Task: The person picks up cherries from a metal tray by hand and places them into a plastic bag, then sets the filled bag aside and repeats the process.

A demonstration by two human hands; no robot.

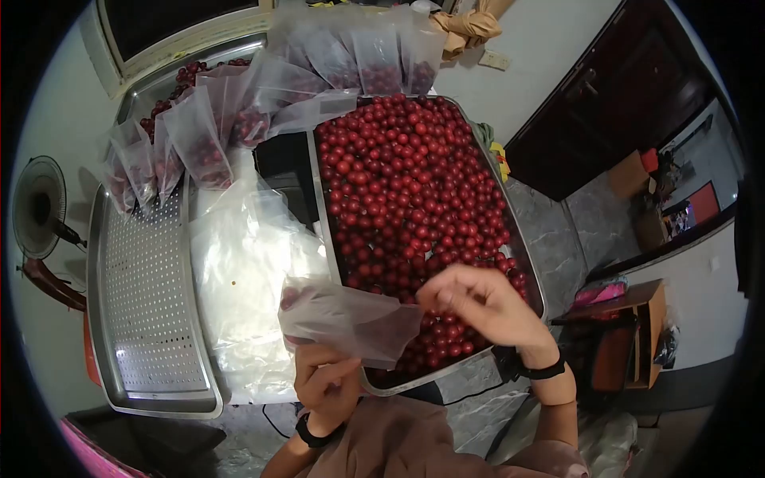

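Note:
My left hand [327, 386] has its fingers closed on the lower side of a clear plastic bag [351, 319], which lies tilted with its mouth to the right. Some dark red fruit shows through the bag's left end. My right hand [490, 311] is at the bag's mouth, fingers curled and thumb bent in; what they hold, if anything, is hidden. Under the right hand is a metal tray [325, 227] heaped with round red fruits [410, 183] that look like cherries or small plums. I wear a black band on each wrist.
A stack of flat plastic bags [247, 279] lies left of the fruit tray. Further left is a perforated metal tray [151, 295]. Several filled bags [199, 139] stand along the back, by another tray with fruit. A fan [40, 203] is at far left, a dark door [602, 88] at right.

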